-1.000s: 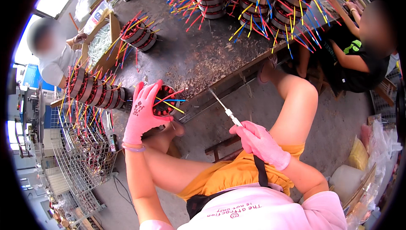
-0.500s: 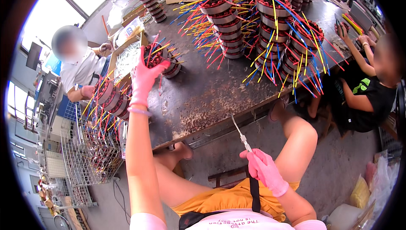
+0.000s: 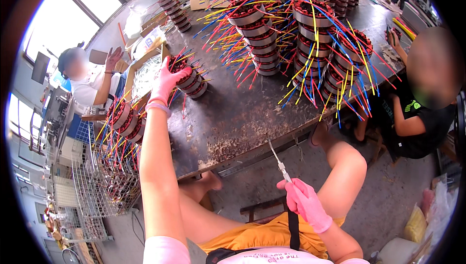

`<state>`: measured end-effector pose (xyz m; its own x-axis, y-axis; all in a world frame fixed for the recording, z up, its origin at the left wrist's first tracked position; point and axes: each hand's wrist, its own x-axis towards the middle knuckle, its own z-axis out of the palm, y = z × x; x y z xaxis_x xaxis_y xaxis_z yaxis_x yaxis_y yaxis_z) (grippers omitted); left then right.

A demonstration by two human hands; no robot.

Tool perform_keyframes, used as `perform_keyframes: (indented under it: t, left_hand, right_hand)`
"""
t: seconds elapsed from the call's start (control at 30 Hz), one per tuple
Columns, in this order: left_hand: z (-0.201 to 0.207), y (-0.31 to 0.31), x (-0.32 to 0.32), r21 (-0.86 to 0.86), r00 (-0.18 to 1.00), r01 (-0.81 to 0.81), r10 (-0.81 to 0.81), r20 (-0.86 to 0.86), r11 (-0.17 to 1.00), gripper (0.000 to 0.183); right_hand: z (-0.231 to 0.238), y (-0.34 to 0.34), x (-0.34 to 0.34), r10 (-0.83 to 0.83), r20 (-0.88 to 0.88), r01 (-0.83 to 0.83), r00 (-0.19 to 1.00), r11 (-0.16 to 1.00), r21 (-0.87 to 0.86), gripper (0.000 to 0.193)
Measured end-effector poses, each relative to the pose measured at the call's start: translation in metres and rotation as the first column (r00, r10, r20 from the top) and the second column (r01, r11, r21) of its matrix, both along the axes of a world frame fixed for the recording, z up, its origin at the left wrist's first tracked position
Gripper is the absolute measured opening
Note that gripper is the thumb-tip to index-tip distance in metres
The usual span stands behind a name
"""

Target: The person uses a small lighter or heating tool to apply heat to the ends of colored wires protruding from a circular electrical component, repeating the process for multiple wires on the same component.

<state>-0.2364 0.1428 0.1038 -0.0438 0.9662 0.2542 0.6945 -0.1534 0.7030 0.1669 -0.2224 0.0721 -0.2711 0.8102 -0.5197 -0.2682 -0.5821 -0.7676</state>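
Observation:
My left hand (image 3: 166, 82), in a pink glove, reaches out to the far left of the table. Its thumb and fingers curve round the upper end of a short stack of wound motor stators (image 3: 194, 87), with red, blue and yellow leads sticking out. The glove hides part of the top stator. In front of the table edge, my right hand (image 3: 308, 204), also gloved in pink, is closed round the handle of a slim tool (image 3: 282, 168). This tool has a metal collar and a thin straight shaft, pointing away from me; its exact kind is unclear.
Tall stator stacks (image 3: 259, 38) with bristling leads stand at the table's (image 3: 233, 123) back and right. A carton of white pieces (image 3: 145, 74) lies beyond my left hand. More stators (image 3: 127, 121) sit left of my arm, above a wire basket (image 3: 99, 186). Co-workers sit on both sides.
My left hand has drawn its thumb and fingers closer together at the stator stack. My right hand and its tool have barely moved. The left co-worker has raised a hand; the right one leans in.

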Motion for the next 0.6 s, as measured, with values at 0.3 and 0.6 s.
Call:
perform_keyframes:
  t: [0.3, 0.6]
  left_hand:
    - [0.015, -0.007, -0.002, -0.070, 0.998, 0.066, -0.066, 0.009, 0.995, 0.083]
    - [0.015, -0.027, 0.010, 0.109, 0.992, -0.075, 0.086, -0.095, 0.991, 0.084]
  right_hand:
    - [0.000, -0.002, -0.006, -0.003, 0.006, 0.003, 1.000, 1.000, 0.026, 0.034]
    - [0.004, 0.000, -0.006, 0.003, 0.014, -0.003, 1.000, 0.999, 0.042, 0.035]
